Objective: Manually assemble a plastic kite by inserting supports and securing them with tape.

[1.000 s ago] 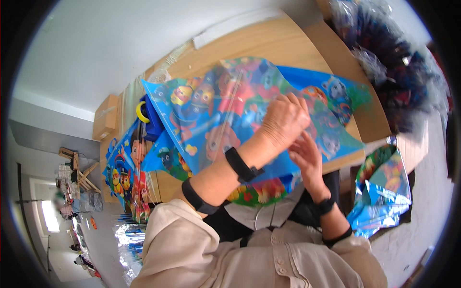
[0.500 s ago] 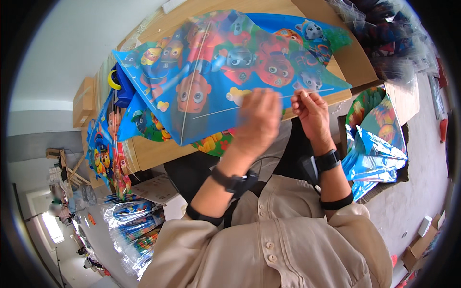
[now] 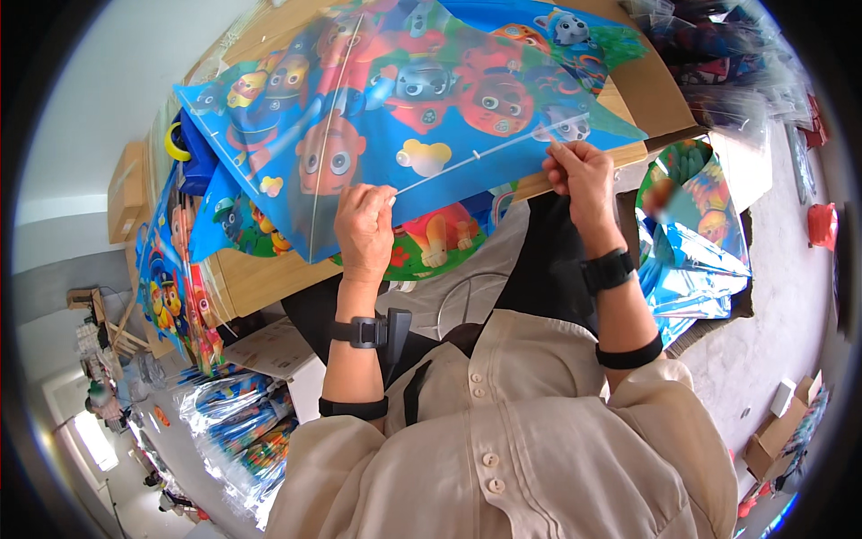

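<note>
A blue plastic kite (image 3: 422, 117) printed with cartoon animals and a child's face lies spread out before me. A thin white rod (image 3: 512, 141) with small white fittings runs slantwise near its close edge, and another rod (image 3: 337, 99) crosses it lengthwise. Closed fingers of my left hand (image 3: 364, 234) grip the kite's near edge beside the lower end of the slanting rod. My right hand (image 3: 584, 180) pinches the edge further right, thumb against forefinger, below the rod's other end. What lies between the fingertips is mostly hidden.
More printed sheets (image 3: 435, 238) lie under the kite on the wooden table (image 3: 247, 287). A blue thing with a yellow handle (image 3: 177, 144) sits at the left. Bagged goods (image 3: 238, 431) are low left; a box of shiny printed pieces (image 3: 691, 260) stands right, with plastic packets (image 3: 732, 81) beyond.
My left hand has moved left and down along the kite's edge, away from the right hand. The slanting rod is now tilted more steeply. My right hand stays near the right end.
</note>
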A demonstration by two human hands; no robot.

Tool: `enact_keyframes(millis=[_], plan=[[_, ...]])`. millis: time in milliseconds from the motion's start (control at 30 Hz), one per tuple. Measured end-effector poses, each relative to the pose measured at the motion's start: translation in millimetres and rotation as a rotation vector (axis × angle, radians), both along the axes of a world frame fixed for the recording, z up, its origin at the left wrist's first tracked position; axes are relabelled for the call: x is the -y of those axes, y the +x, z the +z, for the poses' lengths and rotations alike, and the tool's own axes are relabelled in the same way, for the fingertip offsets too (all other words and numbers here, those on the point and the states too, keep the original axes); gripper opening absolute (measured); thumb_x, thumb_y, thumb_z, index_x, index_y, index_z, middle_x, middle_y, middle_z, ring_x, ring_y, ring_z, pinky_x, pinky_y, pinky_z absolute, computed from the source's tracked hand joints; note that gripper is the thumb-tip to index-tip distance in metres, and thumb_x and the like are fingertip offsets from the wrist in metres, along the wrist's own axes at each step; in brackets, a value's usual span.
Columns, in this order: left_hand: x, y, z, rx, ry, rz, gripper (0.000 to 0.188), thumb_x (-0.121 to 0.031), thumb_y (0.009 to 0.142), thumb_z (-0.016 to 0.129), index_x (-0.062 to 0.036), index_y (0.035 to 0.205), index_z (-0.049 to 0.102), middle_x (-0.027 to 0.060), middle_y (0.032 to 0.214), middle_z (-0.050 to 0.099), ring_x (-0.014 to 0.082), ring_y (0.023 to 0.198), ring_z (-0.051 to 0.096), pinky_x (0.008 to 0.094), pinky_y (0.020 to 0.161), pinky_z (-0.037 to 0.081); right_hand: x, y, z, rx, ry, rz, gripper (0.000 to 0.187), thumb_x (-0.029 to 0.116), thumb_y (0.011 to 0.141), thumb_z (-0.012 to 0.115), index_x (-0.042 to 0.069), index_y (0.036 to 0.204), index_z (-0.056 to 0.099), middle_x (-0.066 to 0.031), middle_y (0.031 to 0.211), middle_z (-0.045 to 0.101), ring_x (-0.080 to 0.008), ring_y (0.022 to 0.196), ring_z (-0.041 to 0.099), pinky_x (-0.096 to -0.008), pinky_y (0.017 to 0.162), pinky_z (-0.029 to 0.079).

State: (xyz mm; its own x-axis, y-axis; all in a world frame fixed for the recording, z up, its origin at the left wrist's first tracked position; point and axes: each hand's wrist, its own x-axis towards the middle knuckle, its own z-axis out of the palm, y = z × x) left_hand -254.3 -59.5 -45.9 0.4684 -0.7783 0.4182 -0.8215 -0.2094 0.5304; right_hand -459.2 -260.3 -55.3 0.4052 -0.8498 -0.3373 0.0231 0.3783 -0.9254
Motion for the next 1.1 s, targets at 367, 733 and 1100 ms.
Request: enact_keyframes(millis=[367, 733, 1100], plan=[[-2, -10, -7, 0.055, 0.044, -0.03, 0.015, 0.006, 0.072, 0.064, -0.0029, 0.084, 0.063, 0.0075, 0.079, 0.057, 0.0262, 0.079, 0.056, 0.0357, 0.069, 0.046, -18, 17, 6, -0.373, -1.196, 0.258, 0.022, 0.003, 0.061, 0.069, 0.008, 0.082, 0.064, -0.005, 0.09, 0.058, -0.0283, 0.092, 0.052, -0.0392, 0.081, 0.044], [15, -30, 1, 0.021, 0.048, -0.064, 0.014, 0.006, 0.071, 0.064, -0.002, 0.082, 0.061, 0.0091, 0.079, 0.056, 0.0272, 0.077, 0.055, 0.0367, 0.069, 0.045, -11, 12, -9, -0.42, -1.242, 0.248, 0.013, 0.009, 0.064, 0.069, 0.011, 0.076, 0.065, -0.0013, 0.088, 0.058, -0.0233, 0.092, 0.052, -0.0363, 0.081, 0.041], [37, -42, 0, 0.035, 0.081, -0.099, 0.015, 0.006, 0.07, 0.065, -0.0021, 0.082, 0.061, 0.0079, 0.079, 0.056, 0.0263, 0.078, 0.055, 0.0361, 0.069, 0.045, -1, 5, -7, -0.431, -1.196, 0.25, 0.013, 0.008, 0.065, 0.071, 0.011, 0.076, 0.065, 0.0014, 0.09, 0.059, -0.021, 0.09, 0.052, -0.0347, 0.085, 0.038]])
